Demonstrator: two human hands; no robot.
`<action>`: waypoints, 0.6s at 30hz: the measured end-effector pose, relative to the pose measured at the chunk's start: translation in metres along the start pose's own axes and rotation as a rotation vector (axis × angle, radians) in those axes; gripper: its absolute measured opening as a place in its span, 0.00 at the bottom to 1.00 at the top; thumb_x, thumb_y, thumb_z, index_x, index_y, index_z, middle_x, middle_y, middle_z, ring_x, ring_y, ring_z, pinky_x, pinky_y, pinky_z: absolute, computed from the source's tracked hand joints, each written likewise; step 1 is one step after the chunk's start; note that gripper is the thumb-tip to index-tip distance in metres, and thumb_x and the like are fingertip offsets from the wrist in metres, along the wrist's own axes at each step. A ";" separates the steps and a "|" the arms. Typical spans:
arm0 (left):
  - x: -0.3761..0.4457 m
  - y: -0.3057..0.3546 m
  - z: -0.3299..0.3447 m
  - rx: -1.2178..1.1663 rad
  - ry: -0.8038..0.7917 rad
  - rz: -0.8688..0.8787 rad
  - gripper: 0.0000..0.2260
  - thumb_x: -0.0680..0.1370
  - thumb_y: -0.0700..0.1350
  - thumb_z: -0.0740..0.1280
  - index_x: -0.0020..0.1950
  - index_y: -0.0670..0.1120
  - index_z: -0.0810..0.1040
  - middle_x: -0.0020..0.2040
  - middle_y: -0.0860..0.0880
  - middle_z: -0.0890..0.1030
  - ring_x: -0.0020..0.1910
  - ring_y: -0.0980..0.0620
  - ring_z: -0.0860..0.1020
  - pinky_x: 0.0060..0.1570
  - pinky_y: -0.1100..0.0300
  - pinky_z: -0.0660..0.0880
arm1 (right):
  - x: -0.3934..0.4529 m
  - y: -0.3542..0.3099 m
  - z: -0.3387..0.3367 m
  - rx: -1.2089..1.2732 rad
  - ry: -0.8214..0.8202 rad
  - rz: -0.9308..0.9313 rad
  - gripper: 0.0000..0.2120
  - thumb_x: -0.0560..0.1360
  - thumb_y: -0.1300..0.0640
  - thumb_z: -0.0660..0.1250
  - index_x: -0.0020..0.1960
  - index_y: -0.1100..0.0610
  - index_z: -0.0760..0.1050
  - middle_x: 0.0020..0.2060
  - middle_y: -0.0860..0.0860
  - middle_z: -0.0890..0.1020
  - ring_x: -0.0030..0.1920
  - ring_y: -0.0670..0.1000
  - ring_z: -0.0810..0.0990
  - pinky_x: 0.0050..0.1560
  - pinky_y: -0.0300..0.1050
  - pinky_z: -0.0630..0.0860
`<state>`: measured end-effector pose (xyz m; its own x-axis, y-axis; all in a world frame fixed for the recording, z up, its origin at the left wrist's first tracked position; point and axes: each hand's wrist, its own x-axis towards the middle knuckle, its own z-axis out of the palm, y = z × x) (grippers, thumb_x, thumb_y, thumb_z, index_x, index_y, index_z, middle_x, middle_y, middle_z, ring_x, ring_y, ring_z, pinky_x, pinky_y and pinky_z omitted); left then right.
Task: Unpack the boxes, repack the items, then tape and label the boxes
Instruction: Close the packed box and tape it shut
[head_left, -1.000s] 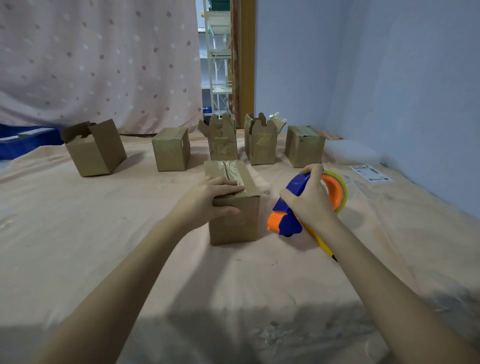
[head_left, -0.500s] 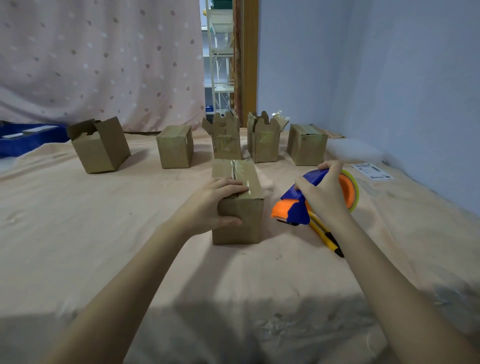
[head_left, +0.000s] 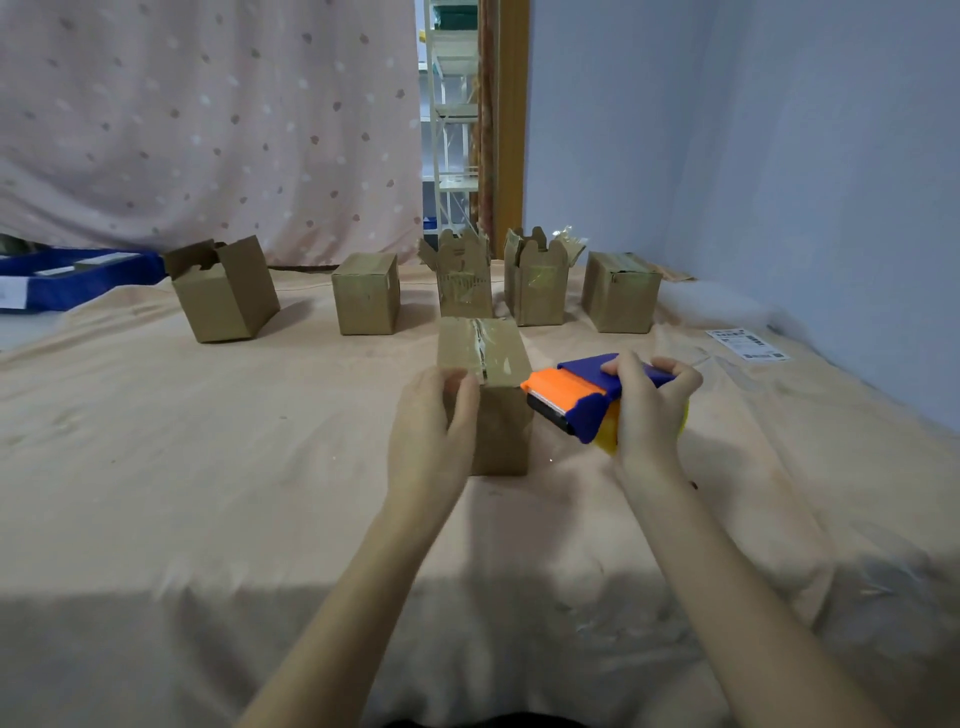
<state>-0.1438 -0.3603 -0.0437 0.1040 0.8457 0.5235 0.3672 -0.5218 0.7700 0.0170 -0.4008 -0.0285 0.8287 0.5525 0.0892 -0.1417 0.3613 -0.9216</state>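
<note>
Centre of frame: near cardboard box upright on the cloth-covered surface, long axis running away from the viewer, old tape along its top seam. Left hand curled around the box's near left corner, steadying it. Right hand clamped on the blue-and-orange tape dispenser, lifted just right of the box, blade end pointing left at the box's top edge, not clearly touching. Probably about to tape the seam. Six boxes counted: this one plus five in a row behind, three of them open-flapped. One dispenser; one label sheet at right.
</note>
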 end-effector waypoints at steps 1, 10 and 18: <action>-0.007 0.003 0.003 0.102 0.098 0.061 0.13 0.80 0.49 0.57 0.54 0.45 0.77 0.51 0.49 0.78 0.53 0.47 0.74 0.54 0.54 0.69 | -0.004 0.001 0.001 0.030 0.023 -0.020 0.20 0.71 0.62 0.69 0.56 0.54 0.61 0.44 0.48 0.73 0.40 0.48 0.74 0.42 0.43 0.71; -0.026 0.036 0.013 -0.447 -0.260 -0.566 0.18 0.82 0.56 0.53 0.47 0.44 0.73 0.30 0.51 0.79 0.29 0.53 0.77 0.31 0.59 0.67 | -0.033 -0.004 0.013 0.250 0.154 -0.160 0.20 0.72 0.69 0.66 0.56 0.57 0.60 0.46 0.47 0.70 0.32 0.36 0.76 0.32 0.31 0.72; -0.020 0.044 0.014 -0.562 -0.070 -0.531 0.15 0.82 0.51 0.58 0.40 0.44 0.70 0.29 0.50 0.72 0.28 0.54 0.69 0.25 0.65 0.65 | -0.050 -0.006 0.022 0.290 0.092 -0.272 0.27 0.64 0.59 0.67 0.59 0.56 0.59 0.52 0.50 0.70 0.44 0.47 0.76 0.32 0.31 0.73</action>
<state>-0.1168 -0.3989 -0.0250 0.1102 0.9937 0.0226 -0.1381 -0.0072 0.9904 -0.0358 -0.4138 -0.0190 0.9001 0.3432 0.2685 -0.0470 0.6890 -0.7233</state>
